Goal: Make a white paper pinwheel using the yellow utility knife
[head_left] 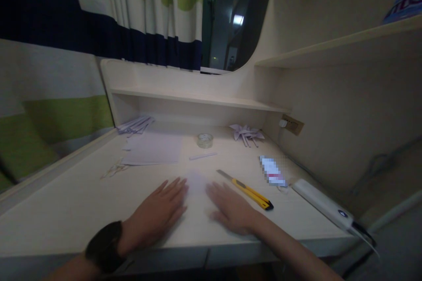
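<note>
My left hand point(161, 208), with a dark watch point(104, 246) on its wrist, lies palm down over the desk with fingers stretched out. Opposite it, my right hand point(232, 208) is also palm down, its fingers extended and slightly blurred. Between the fingertips is a pale, smeared patch that looks like a small sheet of paper point(197, 181); whether either hand touches it, I cannot tell. A yellow utility knife point(252, 192) with its blade out lies just beyond my right hand. Past the pale patch rest a narrow paper strip point(203, 156) and a roll of clear tape point(205, 141).
Paper sheets point(153, 147) lie back left, beside folded paper strips point(136, 125) and a tangle of thin strings or bands point(114, 168). Folded paper pinwheel-like shapes point(245, 134) sit back right. A lit phone point(272, 171) and a white corded device point(319, 202) line the right side.
</note>
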Tool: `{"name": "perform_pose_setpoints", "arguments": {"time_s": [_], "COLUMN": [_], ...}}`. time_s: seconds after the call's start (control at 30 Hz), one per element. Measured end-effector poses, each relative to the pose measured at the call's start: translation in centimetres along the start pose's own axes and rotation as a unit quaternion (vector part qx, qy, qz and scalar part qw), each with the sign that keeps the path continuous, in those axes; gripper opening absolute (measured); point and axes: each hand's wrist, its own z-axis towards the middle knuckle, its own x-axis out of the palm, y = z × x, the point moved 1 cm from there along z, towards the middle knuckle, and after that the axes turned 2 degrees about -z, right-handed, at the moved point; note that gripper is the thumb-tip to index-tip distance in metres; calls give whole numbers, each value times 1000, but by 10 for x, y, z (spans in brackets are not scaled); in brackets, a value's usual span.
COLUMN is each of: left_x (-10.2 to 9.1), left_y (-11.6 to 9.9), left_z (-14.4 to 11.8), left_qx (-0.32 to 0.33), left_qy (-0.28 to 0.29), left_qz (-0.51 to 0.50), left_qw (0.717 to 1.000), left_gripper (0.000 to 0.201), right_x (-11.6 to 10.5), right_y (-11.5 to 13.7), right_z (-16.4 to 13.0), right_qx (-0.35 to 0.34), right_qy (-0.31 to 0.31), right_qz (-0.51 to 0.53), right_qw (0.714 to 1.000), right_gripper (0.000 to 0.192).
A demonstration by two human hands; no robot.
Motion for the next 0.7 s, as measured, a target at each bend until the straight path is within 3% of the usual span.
{"name": "perform_pose_setpoints", "arguments": {"time_s": [0.17,0.3,0.43,0.6,0.7], "left_x": [33,46,43,30,23], "left_y": [-21,-13,-5,6,20], "left_z": [58,65,56,64,83], "left_qx": [-17,-2,5,-14,-21], "left_qy": [20,24,24,14,10], "left_qz": [-47,-77,-94,-104,-104], "left_qw": [999,997,995,994,994], "left_gripper": [57,58,55,56,77], "right_x": [1,0,1,-5,-15], "right_y": [0,1,-2,-22,-43], "right_z": [2,1,-11,-36,-40], "right_qx": [0,6,33,59,112], "right_qy": [-7,-17,-36,-128,-193], "right_qz": [1,-3,-23,-71,-90], "right_qw": [1000,1000,999,987,971], "right_gripper": [68,67,61,45,38]}}
